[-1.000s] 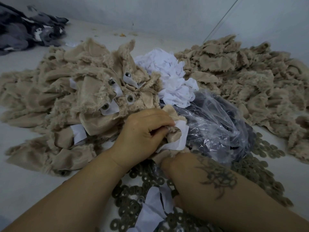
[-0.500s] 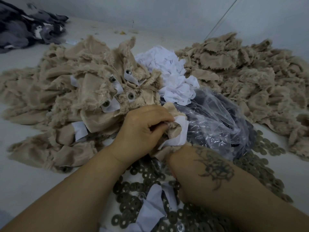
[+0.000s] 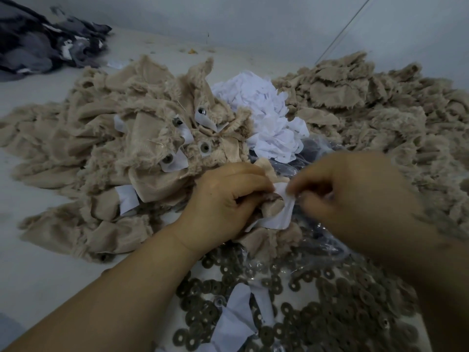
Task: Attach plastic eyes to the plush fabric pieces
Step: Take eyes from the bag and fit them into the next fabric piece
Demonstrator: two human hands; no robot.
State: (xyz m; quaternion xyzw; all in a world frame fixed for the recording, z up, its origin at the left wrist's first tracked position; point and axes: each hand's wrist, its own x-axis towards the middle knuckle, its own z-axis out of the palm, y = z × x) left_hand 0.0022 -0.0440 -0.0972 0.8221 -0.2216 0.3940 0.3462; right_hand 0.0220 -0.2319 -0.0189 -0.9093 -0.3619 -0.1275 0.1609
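**Backing an eye on one plush piece**

The left hand (image 3: 228,199) is curled tight around a beige plush piece (image 3: 272,205), bunching it near the middle of the floor (image 3: 38,270), just in front of the clear bag (image 3: 314,151). The right hand (image 3: 355,199), blurred, pinches at the white patch (image 3: 281,214) lying against that piece; whether it also holds a washer cannot be told.

The step in hand looks like fitting the backing onto an eye post, so the eye itself is hidden inside the left grip. Washers (image 3: 317,313) lie scattered along the near edge, below both wrists. Finished pieces (image 3: 157,138) with eyes showing pile up to the left; the unworked pile (image 3: 368,110) sits toward the right.

Next, a washer likely has to be pushed squarely down the post, with the left hand bracing the fabric from behind.
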